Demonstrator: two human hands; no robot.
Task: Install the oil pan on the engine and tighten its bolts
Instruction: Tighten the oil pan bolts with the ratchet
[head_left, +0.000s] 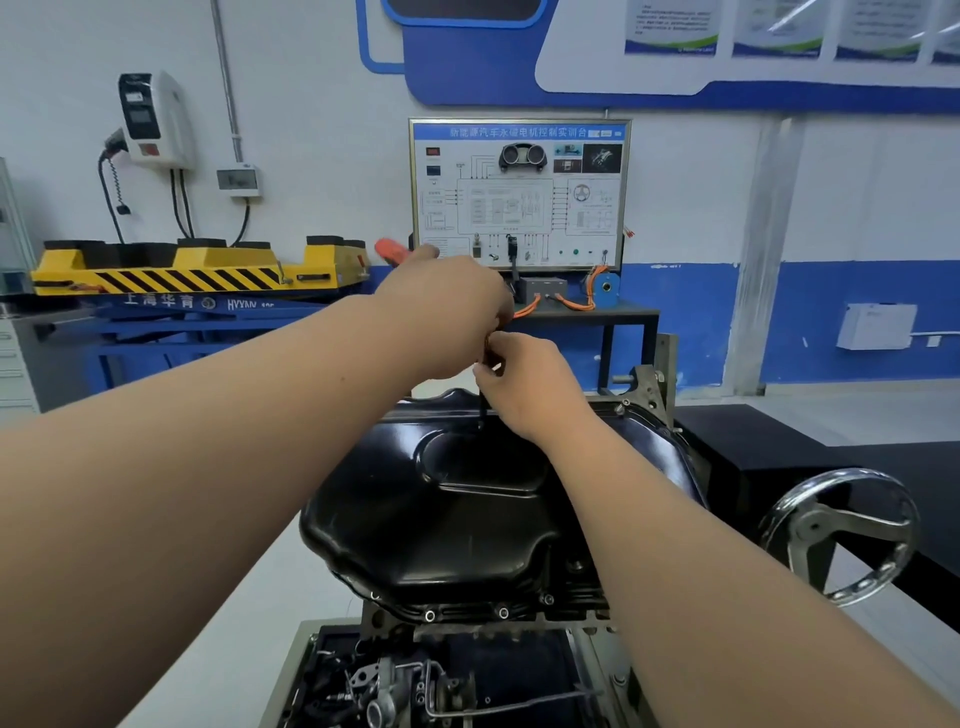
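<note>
- Two hands up; left hand (447, 306) and right hand (524, 384), both gripping the same tool
- One tool (482, 408), there's its dark shaft; just the one
- One oil pan (467, 519), black; a single pan
- Bolt heads (503, 613); three bright along the near rim, a fourth half-seen at the left corner, one more at the far right corner
- One handwheel (841, 535); three spokes on it
- One training board (519, 192) at the back
- One yellow platform (208, 270)
- One wall charger (156, 119)
- Posters (672, 26) up top; four sheets, the last cut off by the edge
- One white box (875, 326) on the right wall
</note>
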